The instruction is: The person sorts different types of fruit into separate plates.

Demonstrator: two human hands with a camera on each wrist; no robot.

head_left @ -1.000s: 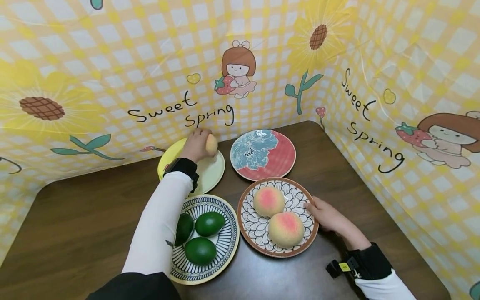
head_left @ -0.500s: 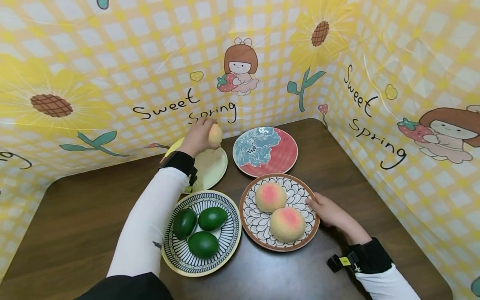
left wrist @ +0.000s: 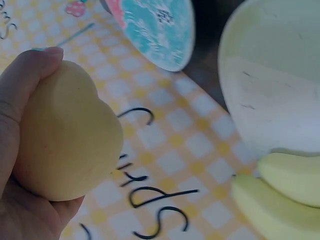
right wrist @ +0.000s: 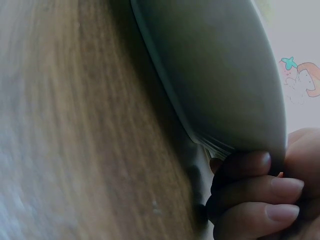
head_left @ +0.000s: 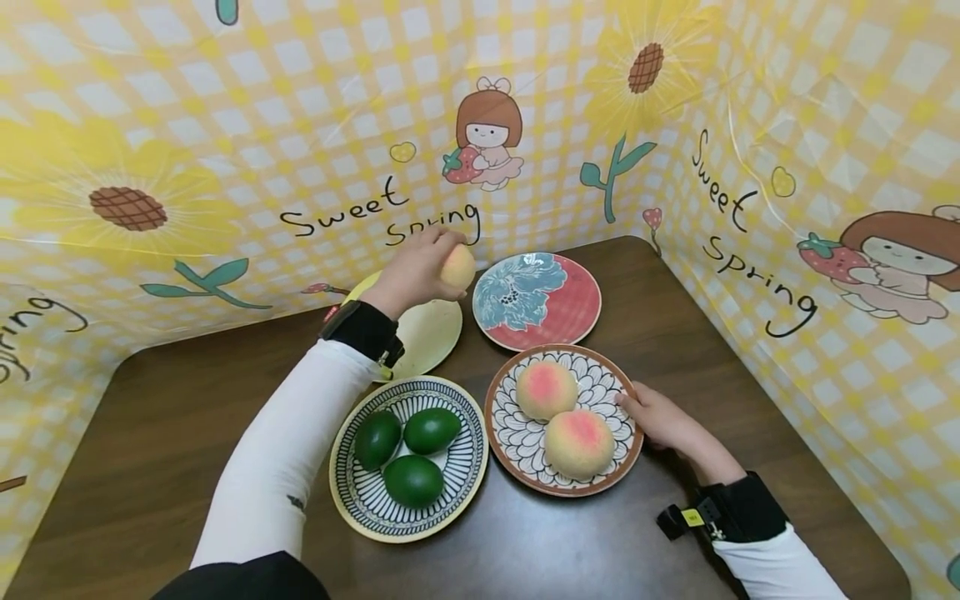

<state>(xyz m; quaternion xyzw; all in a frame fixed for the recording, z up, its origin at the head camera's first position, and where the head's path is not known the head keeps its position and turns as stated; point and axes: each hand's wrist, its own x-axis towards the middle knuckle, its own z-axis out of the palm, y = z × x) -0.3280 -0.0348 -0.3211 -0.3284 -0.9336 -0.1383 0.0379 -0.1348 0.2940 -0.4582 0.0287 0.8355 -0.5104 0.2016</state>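
The left hand [head_left: 415, 271] clasps a pale peach [head_left: 458, 267] — fingers curled round it, lifted above the yellow plate [head_left: 427, 337]. Just right of that grip lies the red plate with a blue flower [head_left: 537, 300]; nearer the person, a striped plate [head_left: 408, 457] carries three green fruits [head_left: 410, 454]. The right hand [head_left: 660, 421] pinches the rim of the petal-patterned plate [head_left: 562, 420], fingers curled under its edge on the brown table [head_left: 165, 417] — two pink-blushed peaches [head_left: 562, 417] sit just left of that hold.
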